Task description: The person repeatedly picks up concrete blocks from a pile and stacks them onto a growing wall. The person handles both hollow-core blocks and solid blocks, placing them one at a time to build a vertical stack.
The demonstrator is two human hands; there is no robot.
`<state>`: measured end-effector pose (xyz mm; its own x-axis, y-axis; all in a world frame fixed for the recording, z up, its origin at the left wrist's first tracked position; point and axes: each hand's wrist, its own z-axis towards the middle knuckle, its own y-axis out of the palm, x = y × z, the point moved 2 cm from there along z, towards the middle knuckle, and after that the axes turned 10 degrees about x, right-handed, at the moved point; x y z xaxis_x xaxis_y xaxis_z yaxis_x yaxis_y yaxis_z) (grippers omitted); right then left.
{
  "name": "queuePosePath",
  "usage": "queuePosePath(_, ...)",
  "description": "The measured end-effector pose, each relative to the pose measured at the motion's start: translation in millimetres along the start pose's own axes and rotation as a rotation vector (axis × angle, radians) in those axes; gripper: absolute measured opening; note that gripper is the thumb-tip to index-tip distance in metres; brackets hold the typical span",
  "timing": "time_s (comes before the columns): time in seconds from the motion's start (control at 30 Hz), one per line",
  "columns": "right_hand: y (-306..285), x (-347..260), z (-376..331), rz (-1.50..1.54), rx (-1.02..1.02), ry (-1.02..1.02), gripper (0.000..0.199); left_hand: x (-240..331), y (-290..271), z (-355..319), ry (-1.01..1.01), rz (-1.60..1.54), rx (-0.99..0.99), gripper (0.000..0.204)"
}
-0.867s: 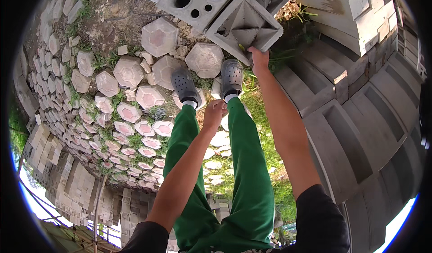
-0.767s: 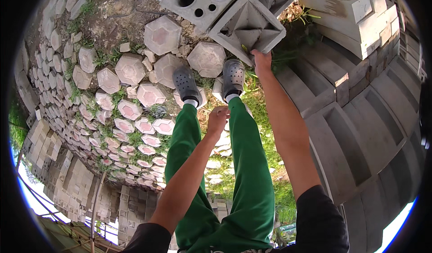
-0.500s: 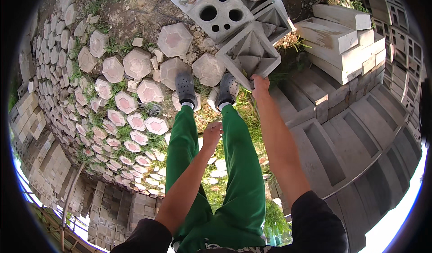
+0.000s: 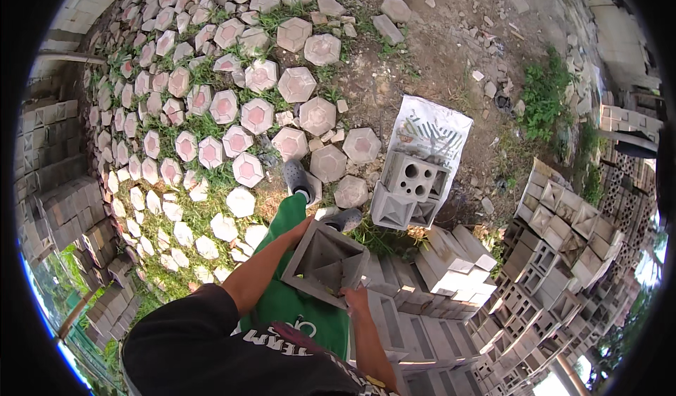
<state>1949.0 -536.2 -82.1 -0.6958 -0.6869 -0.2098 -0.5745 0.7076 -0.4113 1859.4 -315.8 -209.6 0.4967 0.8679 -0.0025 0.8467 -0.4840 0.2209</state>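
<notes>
A square grey concrete vent block (image 4: pixel 325 262) with a recessed, pyramid-like pattern is held up in front of my green trousers. My left hand (image 4: pixel 298 233) grips its upper left corner, the fingers partly hidden behind it. At the lower right edge, my right hand (image 4: pixel 356 299) is closed on the rim. Beyond it, a white printed sack (image 4: pixel 436 125) lies on the dirt. On the sack rest a vent block with round holes (image 4: pixel 413 178) and another with a triangular pattern (image 4: pixel 391 209).
Hexagonal pavers (image 4: pixel 260 76) with pinkish centres spread over grass and soil to the left. Stacked solid concrete blocks (image 4: pixel 451 262) stand close on my right, with long recessed concrete pieces (image 4: pixel 440 336) beside them. Farther right rises a pile of vent blocks (image 4: pixel 563 220).
The vent block, earlier low beside the sack in my right hand alone, is now raised to my body. My left hand has taken hold too. The view has turned.
</notes>
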Motion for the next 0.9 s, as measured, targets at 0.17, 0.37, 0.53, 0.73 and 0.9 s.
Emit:
queuePosePath(0.17,60.2,-138.0,-70.9,-0.368,-0.109,-0.429,0.053,68.0,-73.2,-74.4,0.336,-0.518,-0.061,0.066)
queuePosePath(0.37,117.1,-325.4,-241.7,-0.602,-0.293,-1.015,0.062,199.1,-129.2,-313.5,0.689,-0.806,-0.126,0.060)
queuePosePath(0.53,217.5,-387.7,-256.3,0.058,-0.939,-0.678,0.072,242.8,-210.8,-378.8,0.882,-1.056,-0.151,0.068)
queuePosePath(0.73,419.1,-457.7,-215.2,-0.143,-1.166,-0.371,0.067,291.3,-306.1,-335.8,0.939,-1.257,0.360,0.062)
queuePosePath(0.9,543.5,-540.9,-233.6,-0.401,-1.232,-0.369,0.064,353.3,-388.0,-340.2,1.076,-1.473,0.290,0.054)
